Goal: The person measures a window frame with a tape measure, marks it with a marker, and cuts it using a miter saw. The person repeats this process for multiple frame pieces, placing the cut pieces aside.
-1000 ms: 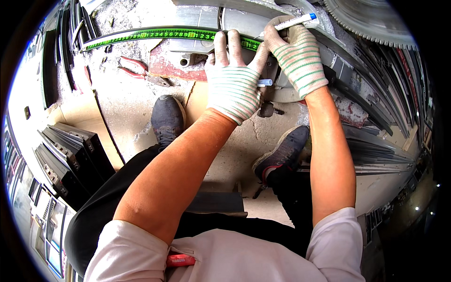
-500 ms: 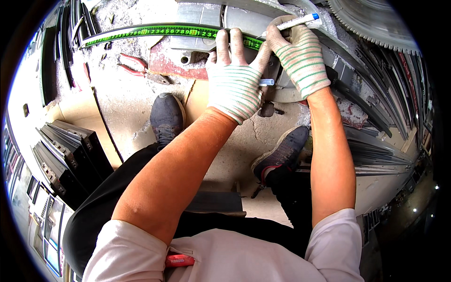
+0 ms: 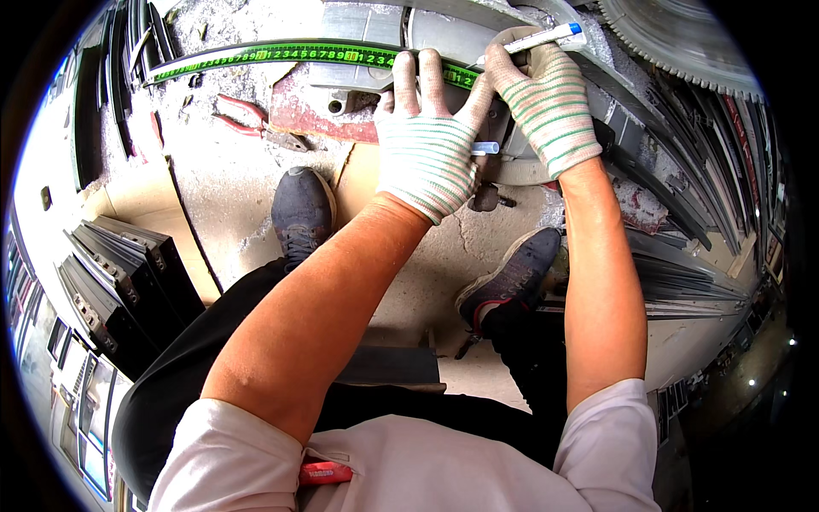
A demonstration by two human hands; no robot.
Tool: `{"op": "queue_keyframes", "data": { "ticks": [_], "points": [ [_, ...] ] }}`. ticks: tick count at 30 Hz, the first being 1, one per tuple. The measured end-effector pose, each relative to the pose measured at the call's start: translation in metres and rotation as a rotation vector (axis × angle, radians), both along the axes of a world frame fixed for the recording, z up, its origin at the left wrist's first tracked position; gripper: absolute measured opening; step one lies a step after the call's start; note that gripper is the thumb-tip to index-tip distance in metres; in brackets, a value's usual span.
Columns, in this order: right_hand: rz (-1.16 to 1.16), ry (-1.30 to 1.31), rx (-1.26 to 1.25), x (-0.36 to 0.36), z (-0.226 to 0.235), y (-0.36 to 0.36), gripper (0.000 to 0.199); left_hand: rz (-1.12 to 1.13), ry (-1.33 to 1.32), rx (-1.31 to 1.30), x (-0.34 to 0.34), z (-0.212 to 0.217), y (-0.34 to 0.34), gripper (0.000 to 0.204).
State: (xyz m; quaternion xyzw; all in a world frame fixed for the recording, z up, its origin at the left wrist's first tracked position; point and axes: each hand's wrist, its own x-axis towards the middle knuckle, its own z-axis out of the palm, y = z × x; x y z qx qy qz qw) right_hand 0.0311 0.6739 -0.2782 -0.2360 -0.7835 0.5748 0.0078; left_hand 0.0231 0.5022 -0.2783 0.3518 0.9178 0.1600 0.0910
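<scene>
A bright green tape measure blade (image 3: 281,55) runs in a curve along a dark narrow strip at the top. My gloved left hand (image 3: 426,154) presses its blade down, index and middle fingers stretched over it. Beside that hand's thumb side, a translucent pale-blue pen cap (image 3: 485,148) sticks out; how it is held is hidden. To the right, my gloved right hand (image 3: 550,111) pinches a white marker pen (image 3: 537,40) with a blue end. The pen slants, its tip close to the tape near my left thumb. Both gloves are white with green stripes.
A large toothed saw blade (image 3: 682,43) is at the upper right. Red-handled pliers (image 3: 247,119) lie on the left near a reddish plate (image 3: 311,111). Stacked dark metal profiles (image 3: 128,282) stand at left; long strips (image 3: 717,162) fan out at right. My shoes (image 3: 303,213) are below.
</scene>
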Motion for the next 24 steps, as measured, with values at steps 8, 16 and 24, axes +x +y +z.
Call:
{"op": "queue_keyframes", "data": {
  "ticks": [8, 16, 24],
  "points": [
    [-0.019, -0.005, -0.024, -0.0009, -0.0022, -0.0008, 0.019, 0.005, -0.013, -0.004, 0.0007, 0.0004, -0.0001, 0.093],
    [-0.018, -0.006, -0.026, -0.0001, -0.0020, -0.0005, 0.020, 0.010, -0.020, -0.013, 0.0009, -0.0005, 0.0003, 0.096],
    [-0.011, -0.017, 0.006, -0.0003, -0.0027, 0.0008, 0.020, 0.010, -0.030, 0.008, 0.0006, -0.0002, 0.0003, 0.095]
  ]
}}
